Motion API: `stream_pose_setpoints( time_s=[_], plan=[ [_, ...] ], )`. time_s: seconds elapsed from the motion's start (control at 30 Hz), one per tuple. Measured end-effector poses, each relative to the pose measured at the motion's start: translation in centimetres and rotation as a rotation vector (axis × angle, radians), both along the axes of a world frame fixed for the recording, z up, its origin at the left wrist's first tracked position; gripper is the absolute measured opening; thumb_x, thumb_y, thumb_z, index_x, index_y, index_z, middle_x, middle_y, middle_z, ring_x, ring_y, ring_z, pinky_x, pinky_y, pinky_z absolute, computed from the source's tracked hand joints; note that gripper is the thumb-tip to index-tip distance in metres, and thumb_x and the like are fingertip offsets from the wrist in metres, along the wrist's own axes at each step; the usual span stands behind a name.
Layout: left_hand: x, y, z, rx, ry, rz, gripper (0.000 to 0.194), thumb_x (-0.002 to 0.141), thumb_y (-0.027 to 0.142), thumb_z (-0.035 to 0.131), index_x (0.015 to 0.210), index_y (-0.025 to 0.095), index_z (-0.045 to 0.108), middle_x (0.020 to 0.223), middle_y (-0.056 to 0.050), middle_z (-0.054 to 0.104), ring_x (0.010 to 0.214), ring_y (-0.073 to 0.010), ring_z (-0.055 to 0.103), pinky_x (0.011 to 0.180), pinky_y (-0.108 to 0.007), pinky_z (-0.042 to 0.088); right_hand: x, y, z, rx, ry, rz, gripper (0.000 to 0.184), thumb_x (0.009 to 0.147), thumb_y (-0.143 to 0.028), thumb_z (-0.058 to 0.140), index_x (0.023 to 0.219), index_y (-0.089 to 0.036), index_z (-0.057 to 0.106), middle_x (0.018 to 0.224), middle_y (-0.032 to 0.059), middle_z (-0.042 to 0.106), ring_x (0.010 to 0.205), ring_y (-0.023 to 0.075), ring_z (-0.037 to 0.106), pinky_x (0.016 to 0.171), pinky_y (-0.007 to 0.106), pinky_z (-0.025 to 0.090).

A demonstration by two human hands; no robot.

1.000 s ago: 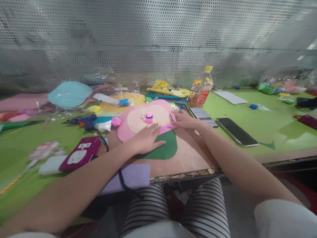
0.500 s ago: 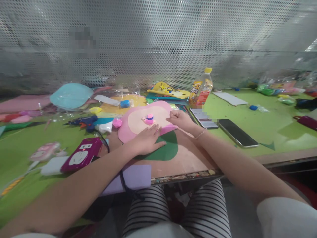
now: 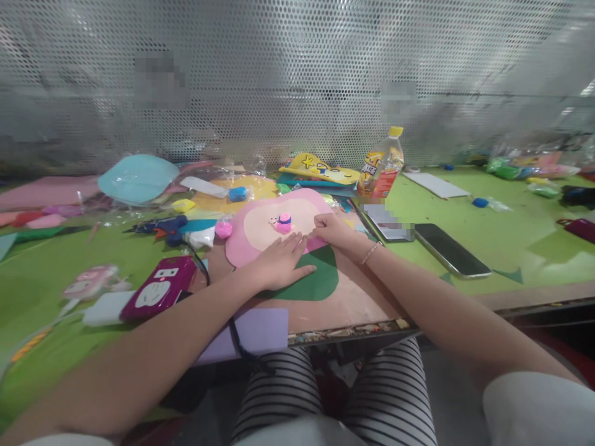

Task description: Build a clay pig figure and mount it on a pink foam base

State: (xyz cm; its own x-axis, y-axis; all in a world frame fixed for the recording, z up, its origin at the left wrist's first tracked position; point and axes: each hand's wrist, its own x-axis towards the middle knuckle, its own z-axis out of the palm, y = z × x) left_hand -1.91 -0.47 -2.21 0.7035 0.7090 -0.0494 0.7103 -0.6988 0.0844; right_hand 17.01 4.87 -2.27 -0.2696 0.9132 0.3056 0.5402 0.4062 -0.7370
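My left hand (image 3: 283, 265) lies flat with fingers stretched out, across the lower edge of a pink wavy-edged sheet (image 3: 236, 238) and a dark green cut-out (image 3: 320, 282). A cream oval (image 3: 258, 223) sits on the pink sheet and bears a small snail figure (image 3: 284, 223) with a pink and blue shell. My right hand (image 3: 332, 230) is closed with curled fingers and rests at the right side of the pink sheet; whatever its fingers may hold is hidden. The two hands are close together, the left fingertips just below the snail.
Left stand a purple device (image 3: 160, 290), a glue gun (image 3: 170, 228) and a pink clay lump (image 3: 224, 229). A drink bottle (image 3: 383, 164), a phone (image 3: 450, 249) and a white board (image 3: 436, 184) are on the right. Behind the table rises a perforated metal panel (image 3: 279, 74).
My right hand has shifted slightly left and down along the pink sheet, nearer my left fingertips. My left hand stays flat. The whole view has slid slightly to the right.
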Motion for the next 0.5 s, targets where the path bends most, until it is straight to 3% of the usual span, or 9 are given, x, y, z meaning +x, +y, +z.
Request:
stream_pose_setpoints(
  time_s=[0.2, 0.27, 0.33, 0.37, 0.43, 0.5],
  plan=[
    [0.0, 0.1, 0.4, -0.115, -0.058, 0.041, 0.084, 0.084, 0.065, 0.026, 0.145, 0.009, 0.01, 0.152, -0.017, 0.005, 0.14, -0.0284, 0.004, 0.111, -0.043, 0.01, 0.7, 0.3, -0.3, -0.041, 0.124, -0.041, 0.031, 0.061, -0.019, 0.054, 0.051, -0.021, 0.024, 0.047, -0.008, 0.024, 0.046, 0.0067, 0.026, 0.045, 0.023, 0.017],
    [0.0, 0.2, 0.9, -0.187, -0.135, 0.09, 0.091, 0.081, 0.065, 0.035, 0.145, 0.008, 0.005, 0.152, -0.017, 0.005, 0.139, -0.0293, 0.01, 0.109, -0.041, 0.016, 0.8, 0.2, -0.2, -0.044, 0.197, -0.057, 0.031, 0.069, -0.026, 0.05, 0.056, -0.022, 0.022, 0.047, -0.0083, 0.024, 0.043, 0.0068, 0.027, 0.043, 0.022, 0.019],
    [-0.1, 0.5, 1.4, -0.251, -0.245, 0.144, 0.091, 0.08, 0.061, 0.04, 0.145, 0.009, 0.004, 0.151, -0.018, 0.015, 0.136, -0.0294, 0.024, 0.104, -0.037, 0.027, 0.8, 0.0, -0.1, -0.044, 0.278, -0.061, 0.032, 0.075, -0.03, 0.046, 0.059, -0.023, 0.019, 0.047, -0.0087, 0.024, 0.041, 0.0069, 0.027, 0.042, 0.021, 0.021],
    [-0.2, 0.7, 1.7, -0.266, -0.289, 0.16, 0.085, 0.081, 0.056, 0.042, 0.144, 0.01, 0.008, 0.149, -0.018, 0.024, 0.132, -0.029, 0.033, 0.1, -0.035, 0.032, 0.7, 0.0, -0.2, -0.054, 0.312, -0.05, 0.033, 0.076, -0.031, 0.047, 0.06, -0.023, 0.019, 0.047, -0.009, 0.023, 0.041, 0.0068, 0.027, 0.042, 0.021, 0.022],
    [-0.7, 1.1, 2.3, -0.228, -0.299, 0.155, 0.063, 0.081, 0.041, 0.045, 0.136, 0.012, 0.033, 0.135, -0.015, 0.048, 0.117, -0.0275, 0.05, 0.089, -0.033, 0.04, 0.5, 0.1, -0.3, -0.089, 0.343, 0.003, 0.036, 0.074, -0.032, 0.053, 0.059, -0.023, 0.022, 0.045, -0.0096, 0.025, 0.04, 0.0064, 0.027, 0.041, 0.02, 0.022],
    [-1.4, 1.4, 3.1, -0.16, -0.214, 0.12, 0.036, 0.074, 0.025, 0.047, 0.107, 0.016, 0.059, 0.108, -0.011, 0.065, 0.095, -0.025, 0.06, 0.077, -0.031, 0.042, 0.4, 0.3, -0.5, -0.108, 0.316, 0.065, 0.037, 0.072, -0.032, 0.058, 0.058, -0.022, 0.025, 0.045, -0.0094, 0.028, 0.041, 0.006, 0.028, 0.042, 0.02, 0.021]
  ],
)
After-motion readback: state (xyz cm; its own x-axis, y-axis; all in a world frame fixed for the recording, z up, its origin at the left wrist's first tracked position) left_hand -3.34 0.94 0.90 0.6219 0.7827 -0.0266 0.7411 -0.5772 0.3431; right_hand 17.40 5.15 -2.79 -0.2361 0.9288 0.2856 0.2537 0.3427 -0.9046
